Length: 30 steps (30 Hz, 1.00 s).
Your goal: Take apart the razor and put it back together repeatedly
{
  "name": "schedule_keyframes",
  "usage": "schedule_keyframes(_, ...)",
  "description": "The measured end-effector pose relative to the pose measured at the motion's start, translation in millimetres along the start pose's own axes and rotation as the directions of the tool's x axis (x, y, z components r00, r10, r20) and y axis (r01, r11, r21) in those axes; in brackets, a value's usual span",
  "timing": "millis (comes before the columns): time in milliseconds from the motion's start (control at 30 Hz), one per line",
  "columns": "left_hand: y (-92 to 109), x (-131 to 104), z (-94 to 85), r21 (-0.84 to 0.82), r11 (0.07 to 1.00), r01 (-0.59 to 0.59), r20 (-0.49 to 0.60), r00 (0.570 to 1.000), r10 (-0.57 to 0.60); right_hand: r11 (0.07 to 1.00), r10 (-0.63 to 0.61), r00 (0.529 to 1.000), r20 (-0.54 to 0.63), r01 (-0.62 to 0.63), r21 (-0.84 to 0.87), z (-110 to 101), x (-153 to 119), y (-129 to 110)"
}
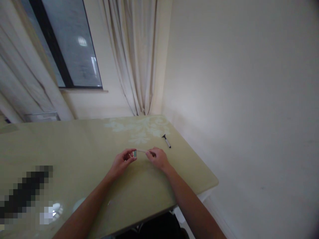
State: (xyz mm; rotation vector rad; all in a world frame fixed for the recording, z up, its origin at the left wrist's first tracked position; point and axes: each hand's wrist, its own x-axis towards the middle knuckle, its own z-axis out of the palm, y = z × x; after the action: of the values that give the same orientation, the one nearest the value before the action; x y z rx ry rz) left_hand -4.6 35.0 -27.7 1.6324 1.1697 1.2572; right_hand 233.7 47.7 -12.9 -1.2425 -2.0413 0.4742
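Above the greenish table, my left hand grips a small object with a green and white face between thumb and fingers. A thin pale stick spans the gap between the hands. Its right end is pinched in my right hand, and its left end meets the top of the small object. Whether the two touch is too small to tell. Beyond my right hand, a razor-like tool with a dark head and grey handle lies on the table.
A pale wall runs along the table's right side. Curtains and a dark-framed window stand behind the far edge. A pixelated dark shape covers the left. A tiny thin item lies near my left forearm.
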Motion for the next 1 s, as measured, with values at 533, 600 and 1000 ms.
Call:
schedule_keyframes(533,-1.9,1.3,-0.9,0.038,0.999,-0.033,-0.046,0.998,0.035,1.000,-0.012,1.000,-0.004,0.012,-0.007,3.5,-1.0,-4.5)
schedule_keyframes(600,-1.4,1.1,-0.7,0.051,0.998,-0.035,-0.063,0.997,0.038,0.998,0.045,0.998,-0.031,-0.046,-0.038,4.6,-0.8,-4.1)
schedule_keyframes(1000,6.4,0.1,1.3,0.099,0.993,-0.069,-0.089,0.993,0.078,1.000,0.007,0.999,-0.036,-0.007,0.006,5.9,-0.5,-3.1)
